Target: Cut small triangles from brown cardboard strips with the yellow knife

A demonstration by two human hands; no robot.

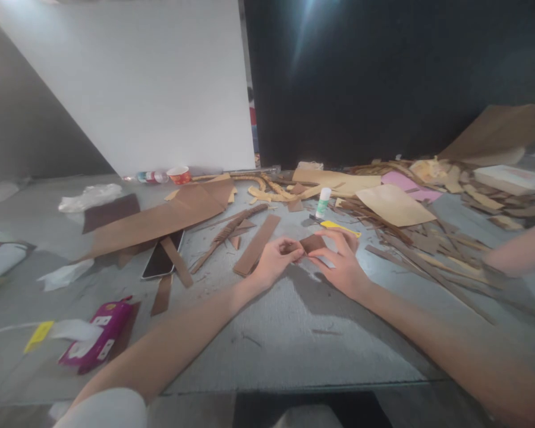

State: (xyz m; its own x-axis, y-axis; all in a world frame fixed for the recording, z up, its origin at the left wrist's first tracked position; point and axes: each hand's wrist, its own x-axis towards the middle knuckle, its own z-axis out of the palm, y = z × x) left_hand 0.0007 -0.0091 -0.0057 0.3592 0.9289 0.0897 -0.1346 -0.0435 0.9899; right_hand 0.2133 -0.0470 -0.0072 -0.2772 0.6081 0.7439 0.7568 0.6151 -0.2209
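Observation:
Both my hands meet over the middle of the table, with a small piece of brown paper between them. My left hand pinches its near left edge, thumb against fingers. Opposite it, my right hand grips the same piece with thumb and fingertips. The fingers cover part of the paper. Just beyond my right hand lies a yellow box cutter, and behind that a white and green glue stick stands upright. A flat brown paper strip rests beside my left hand, near a twisted brown paper roll.
A phone lies left under brown strips, near a large brown sheet. A purple tissue pack sits front left. Paper scraps are heaped at right, where another person's arm reaches in. A red paper cup stands behind.

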